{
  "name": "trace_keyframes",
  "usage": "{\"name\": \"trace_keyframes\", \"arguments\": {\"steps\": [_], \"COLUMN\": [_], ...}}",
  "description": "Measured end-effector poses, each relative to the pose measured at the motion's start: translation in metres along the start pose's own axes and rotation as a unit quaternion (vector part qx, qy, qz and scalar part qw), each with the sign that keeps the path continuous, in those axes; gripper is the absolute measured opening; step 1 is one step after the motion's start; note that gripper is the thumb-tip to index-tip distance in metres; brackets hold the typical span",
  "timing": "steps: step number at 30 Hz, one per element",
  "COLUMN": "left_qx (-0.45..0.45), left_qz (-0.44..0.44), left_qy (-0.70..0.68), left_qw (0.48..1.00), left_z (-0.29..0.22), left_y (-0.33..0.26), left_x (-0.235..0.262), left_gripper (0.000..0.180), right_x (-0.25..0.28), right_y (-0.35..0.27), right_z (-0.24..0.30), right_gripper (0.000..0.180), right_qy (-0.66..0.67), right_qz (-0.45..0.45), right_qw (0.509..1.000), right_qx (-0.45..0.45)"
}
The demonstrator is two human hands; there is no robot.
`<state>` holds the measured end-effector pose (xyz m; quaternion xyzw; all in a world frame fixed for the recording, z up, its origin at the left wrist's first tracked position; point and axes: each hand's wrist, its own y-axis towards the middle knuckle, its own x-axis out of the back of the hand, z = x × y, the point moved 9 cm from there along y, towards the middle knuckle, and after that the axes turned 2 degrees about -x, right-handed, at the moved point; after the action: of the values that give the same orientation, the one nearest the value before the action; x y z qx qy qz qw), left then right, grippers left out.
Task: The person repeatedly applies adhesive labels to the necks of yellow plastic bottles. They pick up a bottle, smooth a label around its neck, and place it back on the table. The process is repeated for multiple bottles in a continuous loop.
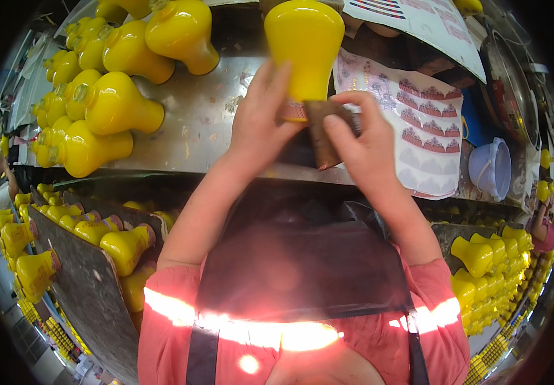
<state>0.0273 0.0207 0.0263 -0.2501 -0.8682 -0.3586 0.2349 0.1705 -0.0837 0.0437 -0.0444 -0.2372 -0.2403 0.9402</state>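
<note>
I see both hands up over the near edge of the metal table (pixel 213 122), working on one yellow bulb-shaped bottle (pixel 304 38). The left hand (pixel 259 125) is closed around the bottle's narrow lower end, fingers stretched up along its left side; the fat part of the bottle sticks out above the grip. The right hand (pixel 363 144) is closed on a brown pad (pixel 323 131), thumb and fingers pinching it, the pad pressed against the bottle's neck just below the left fingers. A bit of patterned label (pixel 295 112) shows on the neck between the two hands.

On the table's right side lies a sheet of decals (pixel 428 128), partly under the right hand. Near the right edge sits a small pale blue bucket (pixel 492 168). The table's left side and far-left corner hold a cluster of yellow bottles lying down (pixel 107 106). More yellow bottles (pixel 97 237) sit in lower trays left and right of me, below the table edge. A dark apron (pixel 302 263) covers my front.
</note>
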Motion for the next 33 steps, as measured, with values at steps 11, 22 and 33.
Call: {"name": "trace_keyframes", "arguments": {"steps": [11,22,33], "left_qx": [0.147,0.182,0.156], "left_qz": [0.015,0.021,0.028], "left_qy": [-0.219,-0.266,-0.289], "left_qw": [0.964,0.946,0.944], "left_z": [0.027,0.021,0.025], "left_y": [-0.010,-0.008,-0.008], "left_x": [-0.011,-0.012,-0.009], "left_gripper": [0.083,0.081,0.082], "right_x": [0.017,-0.011,-0.005], "right_y": [0.009,0.014,0.006], "right_z": [-0.002,0.058,0.020], "right_gripper": [0.029,0.028,0.027], "right_qy": [0.023,-0.214,-0.160], "right_qz": [-0.059,0.027,0.011], "right_qw": [0.991,0.944,0.985], "right_qx": [0.120,0.249,0.070]}}
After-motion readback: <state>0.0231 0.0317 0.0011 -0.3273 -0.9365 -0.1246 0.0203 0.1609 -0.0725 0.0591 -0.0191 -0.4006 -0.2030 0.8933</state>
